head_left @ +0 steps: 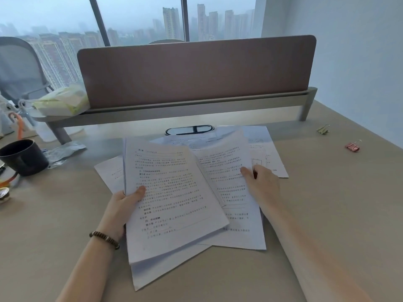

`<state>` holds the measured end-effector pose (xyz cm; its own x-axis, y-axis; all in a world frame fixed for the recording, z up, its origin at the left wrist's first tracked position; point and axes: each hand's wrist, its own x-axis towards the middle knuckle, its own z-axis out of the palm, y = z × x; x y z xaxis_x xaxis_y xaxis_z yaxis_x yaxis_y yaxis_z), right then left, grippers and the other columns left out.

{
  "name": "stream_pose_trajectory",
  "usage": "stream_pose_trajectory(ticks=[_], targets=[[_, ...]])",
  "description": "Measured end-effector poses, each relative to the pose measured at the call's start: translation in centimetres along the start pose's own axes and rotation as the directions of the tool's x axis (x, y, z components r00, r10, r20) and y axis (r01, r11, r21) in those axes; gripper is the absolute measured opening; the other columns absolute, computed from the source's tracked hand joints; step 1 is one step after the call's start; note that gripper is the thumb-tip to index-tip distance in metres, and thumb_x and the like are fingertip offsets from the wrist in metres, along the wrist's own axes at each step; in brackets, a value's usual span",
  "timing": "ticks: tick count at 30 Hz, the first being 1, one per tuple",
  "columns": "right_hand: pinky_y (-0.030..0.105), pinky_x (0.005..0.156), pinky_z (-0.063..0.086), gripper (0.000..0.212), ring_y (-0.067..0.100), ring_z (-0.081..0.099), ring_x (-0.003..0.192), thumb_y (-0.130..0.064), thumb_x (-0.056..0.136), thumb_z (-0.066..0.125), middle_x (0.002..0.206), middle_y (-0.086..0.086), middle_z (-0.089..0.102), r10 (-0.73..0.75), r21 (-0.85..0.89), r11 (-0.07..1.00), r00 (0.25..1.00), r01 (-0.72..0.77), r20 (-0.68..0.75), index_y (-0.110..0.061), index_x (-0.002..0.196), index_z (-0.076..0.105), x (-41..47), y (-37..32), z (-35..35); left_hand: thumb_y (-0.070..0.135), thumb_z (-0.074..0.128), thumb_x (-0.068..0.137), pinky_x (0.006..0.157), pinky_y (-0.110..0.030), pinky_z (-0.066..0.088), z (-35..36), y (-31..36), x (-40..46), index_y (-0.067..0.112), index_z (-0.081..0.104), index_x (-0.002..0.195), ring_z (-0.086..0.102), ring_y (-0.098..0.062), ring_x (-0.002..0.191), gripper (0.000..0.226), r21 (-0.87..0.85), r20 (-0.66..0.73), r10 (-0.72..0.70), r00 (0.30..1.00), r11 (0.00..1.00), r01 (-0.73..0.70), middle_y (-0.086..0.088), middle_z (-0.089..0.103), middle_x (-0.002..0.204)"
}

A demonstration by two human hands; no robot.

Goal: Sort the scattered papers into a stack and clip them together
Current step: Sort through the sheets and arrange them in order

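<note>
Printed white papers lie spread over the beige desk [65, 214]. My left hand [124, 205] grips a small stack of sheets [172, 199] by its left edge, thumb on top, lifted slightly over the rest. My right hand [261, 184] pinches the right edge of another printed sheet [226, 168] that lies askew under the stack. More loose sheets [268, 144] fan out behind and one sheet [152, 273] sticks out below. Two binder clips lie apart at the far right: a gold binder clip [323, 129] and a pink binder clip [353, 146].
A brown divider panel [196, 70] on a grey shelf closes the back of the desk. A dark mug [24, 156], crumpled plastic wrap [65, 150] and small clutter sit at the left. A cable port [189, 130] lies behind the papers. A white wall runs along the right.
</note>
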<state>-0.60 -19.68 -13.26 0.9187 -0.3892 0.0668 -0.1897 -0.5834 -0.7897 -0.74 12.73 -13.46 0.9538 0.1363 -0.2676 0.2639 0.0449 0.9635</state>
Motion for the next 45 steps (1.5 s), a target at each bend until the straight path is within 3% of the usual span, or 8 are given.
stream_pose_trajectory(ticks=[2, 5, 12, 16, 20, 29, 37, 45], targets=[[0.022, 0.052, 0.034, 0.027, 0.015, 0.053, 0.075, -0.032, 0.099, 0.055, 0.088, -0.002, 0.055, -0.002, -0.036, 0.999, 1.000, 0.003, 0.031, -0.015, 0.079, 0.050, -0.1, 0.1, 0.2, 0.017, 0.061, 0.097, 0.064, -0.037, 0.062, 0.2, -0.2, 0.1, 0.004, 0.072, 0.099, 0.076, -0.029, 0.074, 0.017, 0.045, -0.001, 0.023, 1.000, 0.999, -0.023, -0.013, 0.079, 0.089], [0.037, 0.085, 0.049, 0.021, 0.023, 0.047, 0.113, -0.035, 0.097, 0.054, 0.124, 0.002, 0.044, 0.001, -0.190, 0.982, 0.999, 0.007, 0.037, -0.016, 0.099, 0.060, 0.2, 0.8, 0.6, 0.018, 0.061, 0.097, 0.065, -0.036, 0.060, 0.3, -0.5, 0.1, 0.004, 0.072, 0.098, 0.076, -0.029, 0.074, 0.018, 0.092, -0.007, 0.037, 0.999, 0.995, -0.036, -0.013, 0.079, 0.088], [0.048, 0.112, 0.035, 0.030, 0.034, 0.029, 0.142, -0.038, 0.097, 0.055, 0.156, 0.015, 0.024, 0.065, -0.277, 0.959, 0.998, -0.058, 0.016, -0.012, 0.112, 0.061, 0.4, 1.1, 0.8, 0.021, 0.063, 0.096, 0.064, -0.035, 0.059, 0.5, -0.7, 0.2, 0.006, 0.073, 0.093, 0.076, -0.028, 0.071, 0.018, 0.143, -0.035, 0.053, 0.998, 0.989, -0.047, -0.010, 0.079, 0.083], [0.031, 0.088, 0.046, 0.018, 0.026, 0.030, 0.140, -0.026, 0.096, 0.060, 0.151, 0.009, 0.022, 0.084, 0.010, 0.996, 0.996, -0.084, 0.015, -0.010, 0.088, 0.057, 0.6, 0.8, 0.8, 0.020, 0.064, 0.096, 0.064, -0.036, 0.059, 0.6, -0.7, 0.2, 0.007, 0.073, 0.092, 0.076, -0.028, 0.070, 0.017, 0.142, -0.041, 0.056, 0.998, 0.989, -0.049, -0.010, 0.079, 0.083], [0.025, 0.055, 0.047, 0.018, 0.025, 0.070, 0.093, -0.024, 0.089, 0.068, 0.103, 0.009, 0.069, 0.080, 0.139, 0.987, 0.997, -0.076, -0.021, -0.007, 0.082, 0.066, 0.9, 0.8, 0.3, 0.020, 0.063, 0.096, 0.058, -0.032, 0.059, 0.7, -0.6, -0.1, 0.008, 0.073, 0.091, 0.076, -0.025, 0.067, 0.016, 0.134, -0.031, 0.055, 0.998, 0.990, -0.051, -0.008, 0.079, 0.080], [0.028, 0.054, 0.037, 0.033, 0.014, 0.055, 0.064, -0.031, 0.095, 0.063, 0.071, -0.004, 0.061, 0.124, 0.205, 0.973, 0.988, -0.103, -0.094, -0.013, 0.070, 0.051, 0.7, 0.3, -1.1, 0.020, 0.062, 0.097, 0.055, -0.031, 0.059, 0.6, -0.6, -0.1, 0.009, 0.073, 0.089, 0.076, -0.022, 0.065, 0.017, 0.161, -0.022, 0.087, 0.996, 0.984, -0.082, -0.006, 0.079, 0.078], [0.038, 0.067, 0.055, 0.022, 0.028, 0.068, 0.076, -0.018, 0.092, 0.066, 0.082, 0.008, 0.071, 0.201, 0.252, 0.945, 0.978, -0.207, 0.049, -0.006, 0.075, 0.061, 0.8, 0.8, -1.3, 0.019, 0.061, 0.097, 0.051, -0.028, 0.058, 0.7, -0.4, -0.8, 0.008, 0.072, 0.093, 0.076, -0.020, 0.064, 0.016, 0.142, -0.008, 0.090, 0.996, 0.986, -0.088, -0.003, 0.079, 0.077], [0.024, 0.053, 0.041, 0.038, 0.015, 0.064, 0.066, -0.035, 0.092, 0.070, 0.076, -0.001, 0.070, 0.161, 0.191, 0.968, 0.987, -0.161, 0.018, -0.012, 0.067, 0.055, -0.5, 0.1, -1.8, 0.019, 0.062, 0.097, 0.059, -0.032, 0.061, 0.6, 0.1, -1.1, 0.007, 0.073, 0.098, 0.077, -0.024, 0.075, 0.017, 0.019, 0.037, 0.108, 0.993, 0.994, -0.109, -0.009, 0.079, 0.089]])
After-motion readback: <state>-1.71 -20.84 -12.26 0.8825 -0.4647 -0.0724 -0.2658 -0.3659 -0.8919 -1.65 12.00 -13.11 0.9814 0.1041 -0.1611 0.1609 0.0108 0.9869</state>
